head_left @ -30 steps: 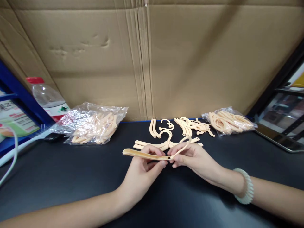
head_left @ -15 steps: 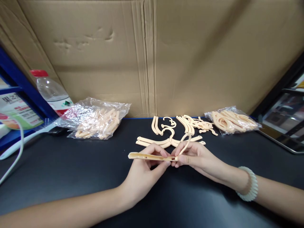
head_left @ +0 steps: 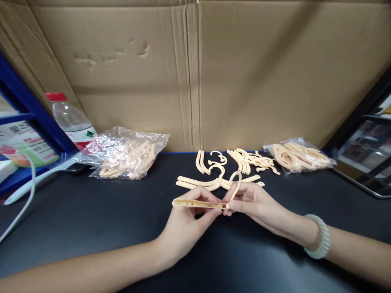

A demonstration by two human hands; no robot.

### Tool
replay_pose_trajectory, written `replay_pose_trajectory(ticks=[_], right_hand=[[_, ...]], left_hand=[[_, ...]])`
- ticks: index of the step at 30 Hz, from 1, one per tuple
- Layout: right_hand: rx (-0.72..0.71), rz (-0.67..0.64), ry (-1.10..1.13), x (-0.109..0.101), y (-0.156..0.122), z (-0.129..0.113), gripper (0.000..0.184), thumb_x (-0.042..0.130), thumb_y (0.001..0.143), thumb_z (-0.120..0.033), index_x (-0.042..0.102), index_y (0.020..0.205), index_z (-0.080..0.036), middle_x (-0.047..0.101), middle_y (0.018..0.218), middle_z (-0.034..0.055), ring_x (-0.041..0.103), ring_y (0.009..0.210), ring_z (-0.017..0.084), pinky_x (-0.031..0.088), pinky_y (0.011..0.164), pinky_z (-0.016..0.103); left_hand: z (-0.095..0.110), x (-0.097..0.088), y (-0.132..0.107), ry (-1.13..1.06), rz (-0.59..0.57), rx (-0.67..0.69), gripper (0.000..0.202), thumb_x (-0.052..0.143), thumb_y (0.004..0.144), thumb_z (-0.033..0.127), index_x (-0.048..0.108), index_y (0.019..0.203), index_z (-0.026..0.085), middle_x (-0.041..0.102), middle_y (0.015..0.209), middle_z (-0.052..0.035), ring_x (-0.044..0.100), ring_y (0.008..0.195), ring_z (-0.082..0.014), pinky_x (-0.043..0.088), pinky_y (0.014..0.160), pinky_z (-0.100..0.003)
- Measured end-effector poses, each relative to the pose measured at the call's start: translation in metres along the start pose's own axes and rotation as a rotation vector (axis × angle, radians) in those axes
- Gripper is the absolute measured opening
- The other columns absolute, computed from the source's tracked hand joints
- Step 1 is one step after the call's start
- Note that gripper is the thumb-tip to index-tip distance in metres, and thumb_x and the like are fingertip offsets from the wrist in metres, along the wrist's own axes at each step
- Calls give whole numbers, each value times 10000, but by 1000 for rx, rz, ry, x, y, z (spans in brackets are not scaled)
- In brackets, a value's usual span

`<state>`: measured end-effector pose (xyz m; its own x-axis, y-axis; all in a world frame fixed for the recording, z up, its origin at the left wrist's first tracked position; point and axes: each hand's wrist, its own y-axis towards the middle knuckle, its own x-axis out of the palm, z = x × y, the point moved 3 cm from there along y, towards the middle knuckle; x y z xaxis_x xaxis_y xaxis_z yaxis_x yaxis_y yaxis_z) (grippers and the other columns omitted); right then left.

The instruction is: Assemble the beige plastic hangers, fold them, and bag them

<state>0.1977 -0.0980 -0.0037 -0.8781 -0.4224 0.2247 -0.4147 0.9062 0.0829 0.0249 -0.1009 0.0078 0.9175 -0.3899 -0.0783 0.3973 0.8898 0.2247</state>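
Between thumb and fingers, my left hand (head_left: 191, 219) pinches a cream plastic hanger arm (head_left: 186, 203), its hollow side towards me. My right hand (head_left: 252, 201) is closed on a cream hanger hook (head_left: 236, 188), whose curve rises above the fingers. The hook's base meets the right end of the arm at my fingertips; whether the two are locked together I cannot tell. Just behind my hands lie assembled hangers (head_left: 198, 183) with arms spread. Farther back are loose hanger arms (head_left: 200, 162), loose hooks (head_left: 218, 157) and a pile of small parts (head_left: 262, 162).
A clear bag of hanger parts (head_left: 128, 156) lies at the back left, another bag (head_left: 301, 154) at the back right. A red-capped bottle (head_left: 71, 120) and a white cable (head_left: 32, 191) are on the left. Cardboard (head_left: 275, 73) stands behind the black table (head_left: 91, 219).
The hanger arm has shifted slightly right and turned a little, showing more of its hollow side. The hook has tilted slightly left. Both hands keep their hold.
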Motion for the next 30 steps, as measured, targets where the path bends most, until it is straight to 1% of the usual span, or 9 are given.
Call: replay_pose_trajectory(ticks=[4,9,16,20,22,26,30], right_hand=[[-23,15,-33,0,0,1,208,813,747,-275,664,802,-142,702,723,26,675,689,143,542,684,274],[-48,32,-62,2,0,0,198,810,751,-279,666,784,-147,693,697,16,668,660,136,543,664,268],[-93,43,-44,4,0,-1,178,825,727,-264,675,730,-168,668,688,-7,666,635,129,552,620,253],[-88,60,-68,4,0,-1,188,835,716,-280,687,703,-165,679,684,5,672,630,139,564,625,266],[-71,73,-61,4,0,0,188,840,708,-284,696,708,-164,686,671,9,677,629,145,569,624,271],[-60,82,-22,5,-1,0,170,847,695,-278,718,724,-170,705,689,22,676,651,151,563,626,270],[-98,118,-62,5,-2,-3,161,847,691,-300,733,709,-188,702,776,27,622,653,129,536,646,273]], left_hand=[[0,1,0,-35,-7,-14,153,724,806,253,591,773,185,699,795,-16,685,761,-185,537,718,-306],[0,2,0,-105,-32,-47,180,733,795,261,573,769,184,709,812,-34,703,791,-210,547,755,-340],[-2,2,0,-124,-12,-88,206,757,764,267,568,763,184,715,804,-41,711,782,-221,556,755,-354],[-1,3,0,-171,-43,-98,205,757,763,267,569,766,187,729,797,-45,717,784,-229,563,766,-365],[0,5,0,-192,-51,-105,205,754,762,265,564,761,188,728,781,-40,718,773,-225,566,762,-361],[-1,6,2,-241,-29,-113,238,754,757,262,528,762,189,705,753,-18,703,753,-196,557,754,-334],[-2,5,3,-223,-2,-86,277,764,740,254,496,758,187,619,689,29,638,685,-140,502,655,-257]])
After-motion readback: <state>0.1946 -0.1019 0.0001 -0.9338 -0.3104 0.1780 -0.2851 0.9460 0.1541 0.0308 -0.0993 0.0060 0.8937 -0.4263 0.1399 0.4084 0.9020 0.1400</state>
